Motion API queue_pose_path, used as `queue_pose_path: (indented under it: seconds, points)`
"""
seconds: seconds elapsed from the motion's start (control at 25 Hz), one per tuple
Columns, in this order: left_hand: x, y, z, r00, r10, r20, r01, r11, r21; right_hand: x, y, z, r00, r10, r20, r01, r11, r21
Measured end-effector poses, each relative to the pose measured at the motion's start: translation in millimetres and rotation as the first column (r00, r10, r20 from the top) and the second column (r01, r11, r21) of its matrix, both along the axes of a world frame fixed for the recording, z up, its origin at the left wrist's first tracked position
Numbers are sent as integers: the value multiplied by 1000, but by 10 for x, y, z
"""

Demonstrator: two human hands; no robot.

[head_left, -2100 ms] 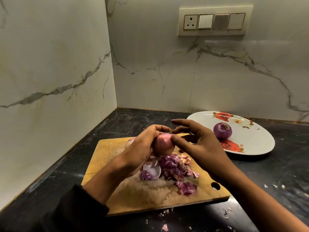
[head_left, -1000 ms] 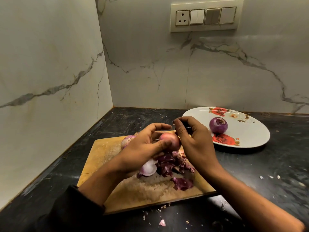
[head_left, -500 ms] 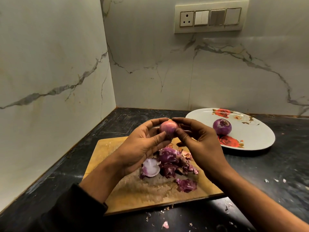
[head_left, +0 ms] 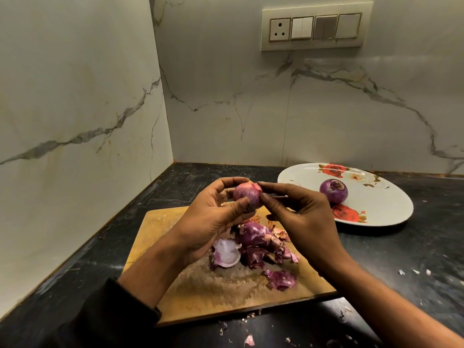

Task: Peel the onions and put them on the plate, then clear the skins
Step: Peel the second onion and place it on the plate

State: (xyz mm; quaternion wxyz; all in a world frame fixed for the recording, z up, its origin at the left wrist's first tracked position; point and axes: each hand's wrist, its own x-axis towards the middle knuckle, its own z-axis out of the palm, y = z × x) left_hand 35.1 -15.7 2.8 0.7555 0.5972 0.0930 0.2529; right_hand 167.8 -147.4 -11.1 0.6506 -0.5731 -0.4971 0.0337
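Onion up in the air above the cutting board, that's where you have it, caught between both hands. Your left hand cups it from the side, fingers curled over the top and thumb pressed along the front. Your right hand comes in from the other side, thumb and forefinger pinching at the onion's skin near its top edge. A thin metal piece shows just behind your right fingers; what it is, you can't tell from here.

Below your hands, the pile of skins sits heaped on the board, purple and papery, with one pale cupped layer on its left and a loose scrap nearer you. The board lies on the dark desk, with small flakes scattered off its front edge.

Off to your right, a peeled onion rests on the flowered plate. Marble walls meet in the corner behind, and a switch panel hangs above the plate.
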Motion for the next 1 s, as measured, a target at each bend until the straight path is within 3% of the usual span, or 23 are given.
queue_pose_path:
  seconds: [0.16,0.36,0.48,0.84,1.0]
  points:
    - [-6,-7,0,999,-33,-6,33,999,13,28,8,-11,1000,-26,-16,26,999,27]
    - [-21,-22,21,992,-130,-5,129,986,-105,23,27,-16,997,-70,-36,71,997,12]
    - [-26,-36,17,987,-155,-29,153,985,-76,-8,43,-8,997,-73,-16,74,997,9]
    - [-27,-18,24,998,-65,7,65,995,-73,-9,1,4,987,-158,-6,158,987,-1]
    - [-17,1,9,1000,0,-11,0,1000,-29,-28,3,0,995,-94,29,95,995,-16]
